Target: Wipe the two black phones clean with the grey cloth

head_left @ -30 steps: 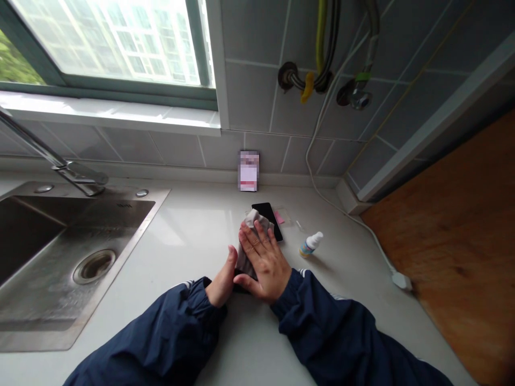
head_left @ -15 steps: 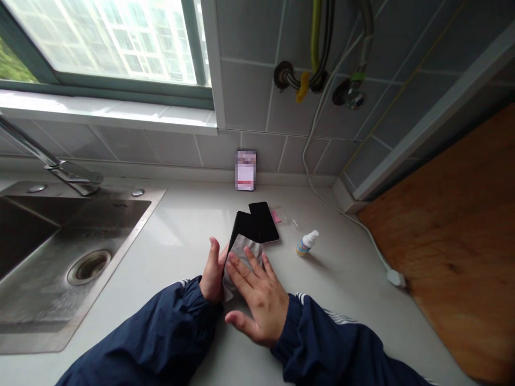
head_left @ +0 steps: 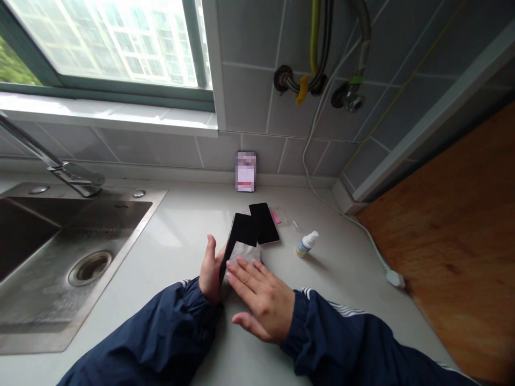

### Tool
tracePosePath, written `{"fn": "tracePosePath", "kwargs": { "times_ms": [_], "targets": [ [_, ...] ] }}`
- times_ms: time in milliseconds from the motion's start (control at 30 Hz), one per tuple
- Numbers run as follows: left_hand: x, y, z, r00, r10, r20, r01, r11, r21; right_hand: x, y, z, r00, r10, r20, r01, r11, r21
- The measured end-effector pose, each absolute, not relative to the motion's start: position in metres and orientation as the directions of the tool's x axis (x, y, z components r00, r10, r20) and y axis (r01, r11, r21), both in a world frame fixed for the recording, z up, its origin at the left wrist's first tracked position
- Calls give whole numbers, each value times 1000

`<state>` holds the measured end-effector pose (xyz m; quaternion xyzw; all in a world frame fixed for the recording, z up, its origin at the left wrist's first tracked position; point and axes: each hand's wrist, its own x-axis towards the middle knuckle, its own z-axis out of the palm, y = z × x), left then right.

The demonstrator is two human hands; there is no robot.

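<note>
My left hand (head_left: 211, 273) holds a black smartphone (head_left: 241, 228) from its left side and beneath, thumb raised off the edge, and the fingers under it are hidden. Over the lower part of its screen lies a grey wiping cloth (head_left: 244, 252) with a zigzag edge. Flat on that cloth rests my right hand (head_left: 263, 303), its fingers stretched out and the thumb apart. A second black smartphone (head_left: 264, 222) lies on the counter just beyond, partly beside the held one. To the right stands a small spray bottle (head_left: 307, 244) with a white top.
A phone with a lit, blurred screen (head_left: 245, 171) leans against the tiled wall. Clear plastic with a pink piece (head_left: 276, 216) lies behind the second phone. A steel sink (head_left: 132, 236) is at left; a white cable (head_left: 346, 212) runs along the right to a plug.
My right hand and the cloth have slid down the held smartphone towards me, baring more of its black screen. My left hand has barely shifted.
</note>
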<state>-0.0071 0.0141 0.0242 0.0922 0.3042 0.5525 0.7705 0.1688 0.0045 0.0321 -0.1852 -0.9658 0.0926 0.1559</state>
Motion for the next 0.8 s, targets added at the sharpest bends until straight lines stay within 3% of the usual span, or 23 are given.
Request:
{"fn": "tracePosePath", "kwargs": {
  "times_ms": [267, 467, 633, 800],
  "targets": [
    [1, 15, 15, 199, 925, -323, -807, 342, 481, 155, 34, 20, -815, 497, 298, 432, 864, -260],
    [7, 20, 11, 6, 960, -279, -860, 147, 488, 125, 56, 28, -725, 601, 337, 527, 799, -289],
    [8, 20, 13, -8, 941, -337, -884, 150, 442, 115, 47, 25, -678, 658, 327, 557, 751, -355],
    [4, 18, 21, 55, 889, -455, -879, 259, 401, 124, 25, 23, -693, 662, 285, 547, 741, -391]
  ]
}}
